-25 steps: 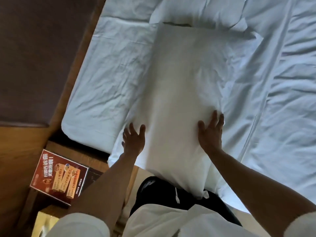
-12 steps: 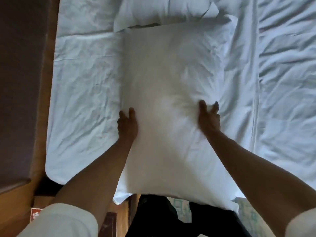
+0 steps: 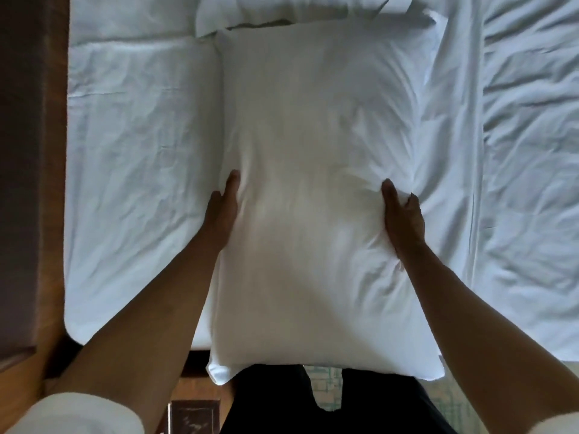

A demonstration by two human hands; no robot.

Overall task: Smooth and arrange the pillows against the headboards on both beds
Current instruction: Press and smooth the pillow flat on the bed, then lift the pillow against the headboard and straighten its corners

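Left hand flat against one long edge, right hand pinching cloth at the other, of 1 white pillow lengthwise on the bed, near end overhanging; probably soft, light, best gripped at both sides.

Both hands on white pillow
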